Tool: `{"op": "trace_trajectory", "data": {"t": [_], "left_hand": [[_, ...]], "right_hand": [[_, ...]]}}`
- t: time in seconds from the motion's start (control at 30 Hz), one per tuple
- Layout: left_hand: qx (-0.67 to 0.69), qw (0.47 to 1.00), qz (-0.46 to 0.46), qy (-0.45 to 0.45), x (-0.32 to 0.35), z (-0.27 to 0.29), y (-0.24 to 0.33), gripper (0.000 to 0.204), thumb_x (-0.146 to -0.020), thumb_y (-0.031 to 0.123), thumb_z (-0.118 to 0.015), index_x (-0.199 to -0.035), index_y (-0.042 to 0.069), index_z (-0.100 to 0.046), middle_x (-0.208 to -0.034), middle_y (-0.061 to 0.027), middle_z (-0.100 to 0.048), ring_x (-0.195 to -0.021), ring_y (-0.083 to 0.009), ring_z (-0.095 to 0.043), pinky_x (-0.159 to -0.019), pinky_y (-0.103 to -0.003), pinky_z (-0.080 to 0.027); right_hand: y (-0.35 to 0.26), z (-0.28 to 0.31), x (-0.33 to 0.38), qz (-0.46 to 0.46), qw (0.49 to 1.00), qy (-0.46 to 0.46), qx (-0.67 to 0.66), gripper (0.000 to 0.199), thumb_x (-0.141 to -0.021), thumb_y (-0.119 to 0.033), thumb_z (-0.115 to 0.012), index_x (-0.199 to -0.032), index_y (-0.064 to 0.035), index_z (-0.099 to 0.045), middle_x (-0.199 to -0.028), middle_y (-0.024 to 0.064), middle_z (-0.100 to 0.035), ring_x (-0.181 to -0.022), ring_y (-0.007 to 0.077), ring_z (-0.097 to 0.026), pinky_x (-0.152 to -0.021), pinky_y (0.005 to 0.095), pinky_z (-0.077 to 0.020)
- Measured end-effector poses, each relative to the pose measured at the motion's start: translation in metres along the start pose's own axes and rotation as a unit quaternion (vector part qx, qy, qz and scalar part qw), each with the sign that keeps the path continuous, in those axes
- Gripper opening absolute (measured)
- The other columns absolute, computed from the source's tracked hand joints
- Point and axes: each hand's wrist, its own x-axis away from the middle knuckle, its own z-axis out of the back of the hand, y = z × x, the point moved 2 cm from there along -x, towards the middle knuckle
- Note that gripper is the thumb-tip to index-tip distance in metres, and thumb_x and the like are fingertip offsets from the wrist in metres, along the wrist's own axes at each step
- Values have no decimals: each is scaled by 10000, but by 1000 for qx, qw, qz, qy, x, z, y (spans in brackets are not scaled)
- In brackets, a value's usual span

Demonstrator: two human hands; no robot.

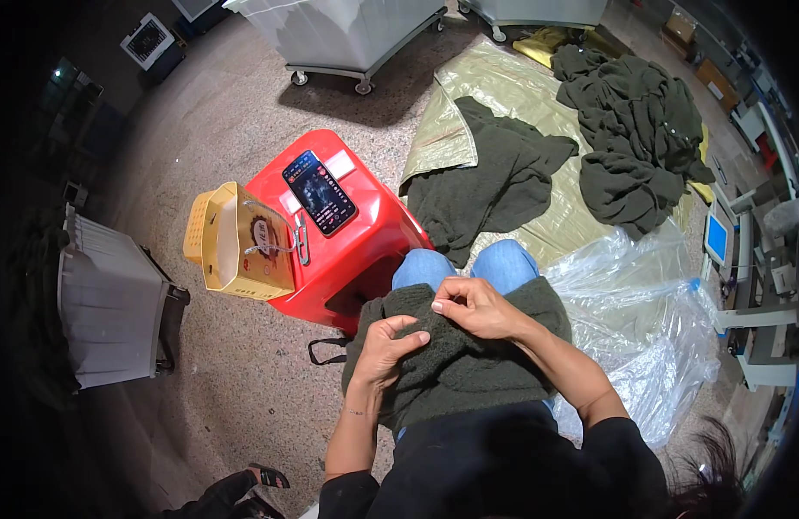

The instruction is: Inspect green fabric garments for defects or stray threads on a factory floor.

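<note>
A dark green knit garment [477, 372] lies bunched across my lap, over the knees of blue jeans. My left hand [384, 353] grips a fold of it at the left side, thumb on top and the other fingers partly hidden. Just right of it and a little farther out, my right hand [477, 310] pinches thumb and forefinger together at the cloth's surface. Whatever sits between those fingertips is too small to make out. The two hands are close together but apart.
A red plastic stool [356, 251] at my left bears a phone [320, 192], small thread snips [303, 240] and a yellow box [235, 246]. More green knit pieces [633, 130] lie on plastic sheeting [538, 233] ahead. Wheeled bins [339, 35] stand beyond; a person's sandalled foot [268, 476] shows lower left.
</note>
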Motion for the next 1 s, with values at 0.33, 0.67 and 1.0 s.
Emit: {"op": "trace_trajectory", "data": {"t": [0.33,0.67,1.0], "left_hand": [[0,1000,-8,3,-2,0,-7,201,-800,-56,-696,-991,-27,-639,-930,-71,-675,-794,-99,-640,-734,-225,-530],[24,1000,2,9,-5,-6,-9,241,-811,-36,-663,-1050,-43,-629,-960,-93,-686,-803,-124,-660,-749,-251,-544],[-12,1000,-12,4,-6,-15,-10,231,-797,-62,-683,-1020,-17,-640,-947,-39,-655,-794,-74,-620,-720,-198,-513]], "right_hand": [[-5,1,6,43,991,-92,90,276,-882,-292,-616,-891,-17,-627,-786,75,-637,-675,184,-569,-629,334,-442],[-2,-2,7,-29,997,-44,-47,222,-881,-212,-628,-869,9,-611,-728,76,-606,-663,130,-520,-616,312,-424],[12,-2,5,-22,999,-5,-35,168,-908,-166,-625,-879,-3,-592,-723,0,-544,-693,67,-469,-608,256,-389]]}}
